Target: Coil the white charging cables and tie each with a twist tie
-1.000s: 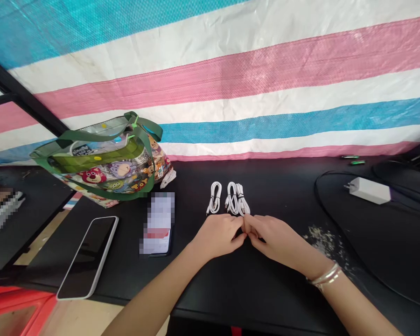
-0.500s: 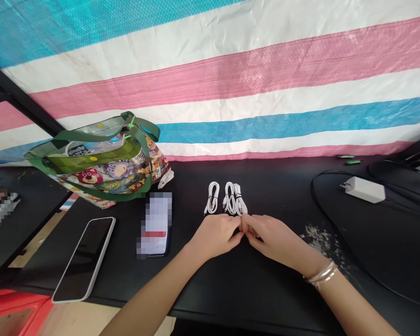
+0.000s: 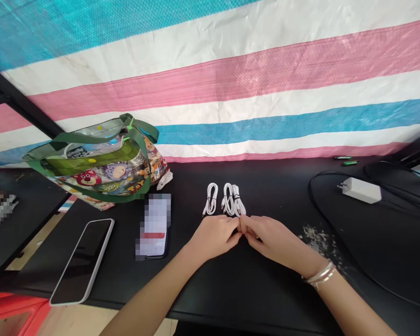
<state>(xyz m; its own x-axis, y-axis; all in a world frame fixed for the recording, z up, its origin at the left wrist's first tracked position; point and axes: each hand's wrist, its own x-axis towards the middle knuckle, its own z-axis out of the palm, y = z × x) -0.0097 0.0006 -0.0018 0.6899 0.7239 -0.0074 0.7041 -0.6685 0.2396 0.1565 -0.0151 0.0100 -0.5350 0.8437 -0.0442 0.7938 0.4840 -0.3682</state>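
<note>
Three coiled white cables lie side by side on the black table: one cable [image 3: 215, 198] a little apart at the left, a middle cable [image 3: 226, 199] and a right-hand cable [image 3: 241, 206] touching each other. Dark ties bind them around the middle. Just in front of the coils, my left hand [image 3: 217, 237] and my right hand [image 3: 271, 238] meet at their curled fingers. Both are closed, and nothing shows between them; the undersides of the fingers are hidden. A silvery bracelet circles my right wrist.
At the left are a clear printed bag [image 3: 117, 170] with green handles, a lit phone [image 3: 157, 221] and a dark-screened phone [image 3: 84, 261]. A white power adapter [image 3: 362, 190], a black cord [image 3: 331, 224] and pale crumbs [image 3: 318, 240] lie right. A striped sheet [image 3: 231, 79] hangs behind.
My hands stay together in the same pose. The view has shifted very slightly; nothing on the table has moved.
</note>
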